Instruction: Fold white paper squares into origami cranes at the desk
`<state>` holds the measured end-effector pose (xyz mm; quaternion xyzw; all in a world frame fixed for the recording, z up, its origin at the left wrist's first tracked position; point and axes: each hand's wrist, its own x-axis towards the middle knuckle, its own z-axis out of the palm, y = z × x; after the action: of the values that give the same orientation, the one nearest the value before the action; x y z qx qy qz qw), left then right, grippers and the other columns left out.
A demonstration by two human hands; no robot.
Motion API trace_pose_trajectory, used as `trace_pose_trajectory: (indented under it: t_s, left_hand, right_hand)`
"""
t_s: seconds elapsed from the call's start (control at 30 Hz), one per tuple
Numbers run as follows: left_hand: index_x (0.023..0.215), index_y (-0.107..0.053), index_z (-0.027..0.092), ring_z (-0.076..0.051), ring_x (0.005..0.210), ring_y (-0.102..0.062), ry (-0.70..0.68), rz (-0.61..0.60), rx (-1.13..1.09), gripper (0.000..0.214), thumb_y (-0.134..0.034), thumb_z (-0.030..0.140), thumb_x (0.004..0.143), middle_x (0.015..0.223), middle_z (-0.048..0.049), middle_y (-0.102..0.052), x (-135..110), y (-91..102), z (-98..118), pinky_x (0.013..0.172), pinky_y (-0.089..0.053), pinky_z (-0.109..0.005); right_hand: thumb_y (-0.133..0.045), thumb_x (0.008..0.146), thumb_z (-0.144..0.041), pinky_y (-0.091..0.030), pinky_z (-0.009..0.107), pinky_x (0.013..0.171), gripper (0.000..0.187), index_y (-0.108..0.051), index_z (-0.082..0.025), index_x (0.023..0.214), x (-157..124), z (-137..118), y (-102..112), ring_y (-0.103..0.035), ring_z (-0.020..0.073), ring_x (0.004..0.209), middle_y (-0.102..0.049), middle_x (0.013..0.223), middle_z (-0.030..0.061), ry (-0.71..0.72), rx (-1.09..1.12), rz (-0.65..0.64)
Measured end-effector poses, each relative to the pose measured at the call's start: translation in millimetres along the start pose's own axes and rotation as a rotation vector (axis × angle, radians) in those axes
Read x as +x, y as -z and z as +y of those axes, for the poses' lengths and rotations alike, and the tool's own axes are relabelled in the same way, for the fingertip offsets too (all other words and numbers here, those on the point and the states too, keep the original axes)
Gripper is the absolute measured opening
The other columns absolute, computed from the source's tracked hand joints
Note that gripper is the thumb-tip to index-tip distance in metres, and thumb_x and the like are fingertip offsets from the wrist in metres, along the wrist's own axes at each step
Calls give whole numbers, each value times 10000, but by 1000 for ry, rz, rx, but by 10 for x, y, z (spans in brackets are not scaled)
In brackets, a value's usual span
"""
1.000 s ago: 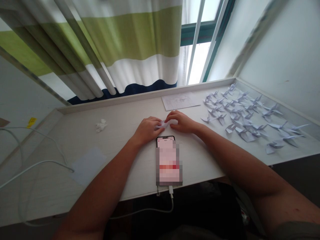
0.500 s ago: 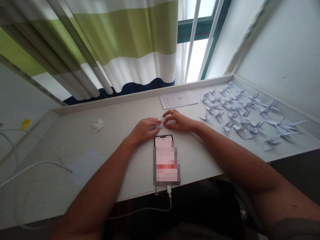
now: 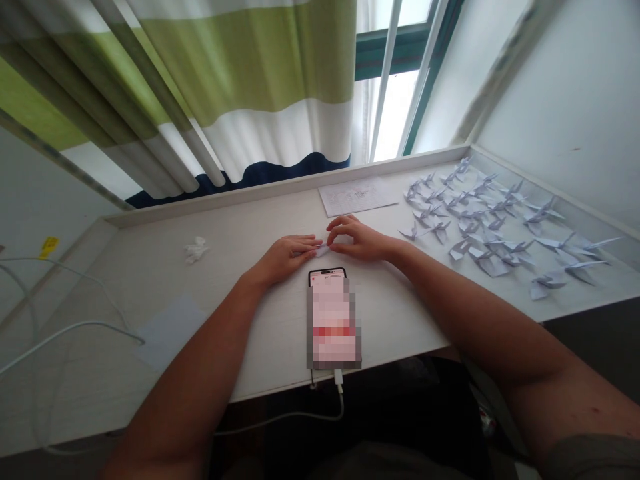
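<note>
A small piece of folded white paper (image 3: 323, 249) lies on the desk just beyond the phone, mostly covered by my fingers. My left hand (image 3: 289, 259) keeps hold of its left part, with the fingers pressed together and the thumb close beside them. At the paper's right end, my right hand (image 3: 356, 240) pinches it between thumb and forefinger, the other fingers curved above. The fold's exact shape is hidden. A phone (image 3: 327, 275) lies face up nearer to me, its screen blurred out and a white cable (image 3: 339, 381) plugged into its lower end.
Several folded paper cranes (image 3: 493, 227) cover the desk's right side. A printed sheet (image 3: 357, 197) lies at the back, a crumpled tissue (image 3: 195, 250) to the left. Loose cables (image 3: 95, 325) cross a white paper sheet (image 3: 170, 333) at left. A raised rim (image 3: 280, 189) edges the desk.
My fingers have shifted slightly on the folded paper, and less of it shows between my hands. The view has moved a little; the other things stay where they were.
</note>
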<state>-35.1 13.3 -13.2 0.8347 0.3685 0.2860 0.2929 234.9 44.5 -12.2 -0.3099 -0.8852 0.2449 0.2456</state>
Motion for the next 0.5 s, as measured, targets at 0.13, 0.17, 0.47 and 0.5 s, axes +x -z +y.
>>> trace_pose_trajectory:
  t_s: [0.13, 0.17, 0.47, 0.5]
  left_hand:
    - [1244, -822, 296, -311, 1424, -641, 26, -18, 15, 324, -705, 442, 980, 1376, -66, -758, -7, -5, -9, 1271, -427, -575]
    - [1240, -823, 297, -311, 1428, -637, 36, -21, 13, 322, -708, 441, 977, 1377, -65, -758, -8, -4, -8, 1278, -417, -577]
    - [1134, -860, 276, -308, 1355, -694, 98, 75, -62, 263, -767, 394, 918, 1311, -72, -798, -42, -30, 4, 1230, -494, -547]
    - [1113, -864, 271, -305, 1325, -713, 97, 98, -69, 252, -770, 393, 914, 1300, -74, -803, -43, -38, 3, 1211, -515, -534]
  right_hand:
    - [-706, 970, -285, -443, 592, 1170, 124, -822, -241, 976, 8, -19, -26, -581, 334, 1295, -686, 1299, 128, -7, 5, -27]
    - [-695, 971, -276, -448, 591, 1164, 132, -817, -230, 953, 9, -11, -25, -584, 338, 1290, -688, 1302, 134, -18, -8, -29]
    - [-693, 885, -202, -560, 428, 950, 293, -770, -195, 1167, -4, -5, 55, -702, 247, 991, -773, 1072, 90, -92, 90, 15]
    - [-710, 882, -216, -565, 414, 919, 308, -770, -193, 1184, 0, -13, 44, -705, 240, 959, -776, 1047, 86, -111, 103, 2]
